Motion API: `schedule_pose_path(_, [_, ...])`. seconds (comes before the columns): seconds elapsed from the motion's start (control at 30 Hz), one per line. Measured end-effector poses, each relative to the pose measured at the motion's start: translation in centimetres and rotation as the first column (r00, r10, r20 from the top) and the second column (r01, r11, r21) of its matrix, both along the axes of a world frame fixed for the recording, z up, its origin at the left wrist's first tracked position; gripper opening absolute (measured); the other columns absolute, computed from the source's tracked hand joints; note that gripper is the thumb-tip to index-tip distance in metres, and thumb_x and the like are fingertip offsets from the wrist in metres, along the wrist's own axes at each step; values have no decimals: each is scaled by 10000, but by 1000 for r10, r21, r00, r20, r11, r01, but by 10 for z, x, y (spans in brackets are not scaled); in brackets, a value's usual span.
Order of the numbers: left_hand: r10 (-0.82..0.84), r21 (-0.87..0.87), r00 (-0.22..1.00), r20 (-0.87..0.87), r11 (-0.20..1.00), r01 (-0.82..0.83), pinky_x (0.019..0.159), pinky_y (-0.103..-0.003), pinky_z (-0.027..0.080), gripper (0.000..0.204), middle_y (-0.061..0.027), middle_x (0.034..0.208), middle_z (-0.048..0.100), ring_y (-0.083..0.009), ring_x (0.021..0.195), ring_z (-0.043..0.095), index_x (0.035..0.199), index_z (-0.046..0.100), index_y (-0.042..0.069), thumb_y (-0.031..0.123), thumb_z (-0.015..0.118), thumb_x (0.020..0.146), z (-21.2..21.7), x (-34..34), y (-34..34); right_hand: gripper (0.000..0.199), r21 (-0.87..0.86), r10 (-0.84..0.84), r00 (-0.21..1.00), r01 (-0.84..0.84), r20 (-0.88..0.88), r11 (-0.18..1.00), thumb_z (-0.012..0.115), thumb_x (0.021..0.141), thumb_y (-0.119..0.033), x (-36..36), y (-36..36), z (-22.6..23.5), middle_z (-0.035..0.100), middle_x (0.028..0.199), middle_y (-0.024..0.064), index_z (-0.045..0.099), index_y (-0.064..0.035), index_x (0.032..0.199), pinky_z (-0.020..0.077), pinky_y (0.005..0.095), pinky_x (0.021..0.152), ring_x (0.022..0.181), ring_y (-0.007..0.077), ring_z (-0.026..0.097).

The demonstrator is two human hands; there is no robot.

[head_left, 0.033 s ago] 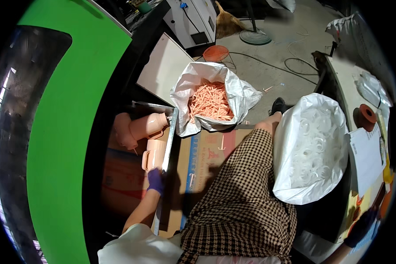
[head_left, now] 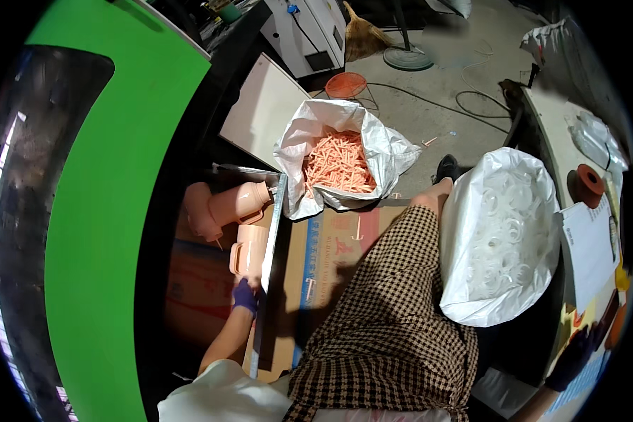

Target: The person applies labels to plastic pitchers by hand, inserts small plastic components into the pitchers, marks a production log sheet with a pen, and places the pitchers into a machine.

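Note:
My left hand point(head_left: 245, 296), in a purple glove, is closed at the near end of a peach-coloured plastic jug point(head_left: 249, 252) with a side handle. The jug lies in a metal-edged bay beside the green machine. Just beyond it lie two more peach jugs point(head_left: 238, 203), one partly behind the other. My right hand point(head_left: 574, 357), in a dark purple glove, is over the table at the right, beside a dark brown elongated object point(head_left: 610, 318). Its fingers are dark and blurred, so their grip is unclear.
A white sack point(head_left: 394, 151) of peach plastic sprue pieces point(head_left: 339, 163) stands ahead. Right of my leg is a white bag point(head_left: 464, 281) of clear plastic rings point(head_left: 506, 228). Papers point(head_left: 589, 246) and a brown roll point(head_left: 588, 186) lie on the right table point(head_left: 550, 126). Flattened cardboard point(head_left: 334, 246) lies below.
My right hand has moved a little farther forward over the table. The left hand shifts slightly at the jug's end, and the whole view moves slightly.

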State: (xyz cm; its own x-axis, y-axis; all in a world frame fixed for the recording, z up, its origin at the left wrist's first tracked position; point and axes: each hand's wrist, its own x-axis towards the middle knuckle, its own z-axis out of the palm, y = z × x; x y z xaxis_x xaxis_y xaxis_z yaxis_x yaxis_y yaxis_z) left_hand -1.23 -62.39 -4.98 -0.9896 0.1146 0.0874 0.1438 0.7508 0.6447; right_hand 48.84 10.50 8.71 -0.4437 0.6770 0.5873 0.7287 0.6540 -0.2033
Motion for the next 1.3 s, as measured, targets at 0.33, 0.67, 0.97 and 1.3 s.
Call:
schedule_pose_path(0.33, [-161, 439, 443, 882, -62, -896, 698, -350, 552, 515, -64, 1134, 665, -245, 970, 627, 1226, 606, 154, 546, 636, 892, -55, -56, -81, 309, -560, -19, 755, -468, -655, 684, 507, 975, -3, -117, -76, 35, 621, 1217, 65, 597, 6, 1271, 421, 296, 1010, 1130, 157, 568])
schedule_pose_path(0.67, [380, 73, 762, 524, 872, -485, 566, -390, 478, 381, -79, 691, 591, -236, 615, 573, 978, 649, 108, 486, 639, 932, 42, -85, -114, 221, -445, 402, 801, -586, -443, 677, 545, 866, 19, -144, -105, 46, 632, 1073, 101, 642, 22, 1065, 451, 322, 944, 1036, 213, 599])
schedule_pose_path(0.97, [-418, -474, 865, -277, 843, 255, 1081, -523, 382, 475, -266, 1454, 447, -479, 1296, 452, 1059, 600, 28, 239, 799, 683, 79, -73, -32, 495, -277, 785, 601, -788, -150, 551, 690, 633, 41, -198, -141, 50, 676, 887, 74, 695, -128, 1098, 526, 390, 649, 756, 279, 657])
schedule_pose_path(1.3, [-22, -593, 929, -369, 776, -217, 898, -512, 448, 429, -155, 1133, 615, -359, 1062, 572, 1009, 633, 106, 400, 771, 729, 48, -168, 46, 523, -439, 829, 559, -752, -30, 491, 735, 616, -59, -184, -144, 46, 683, 1005, 52, 686, -149, 1130, 516, 403, 742, 875, 283, 661])
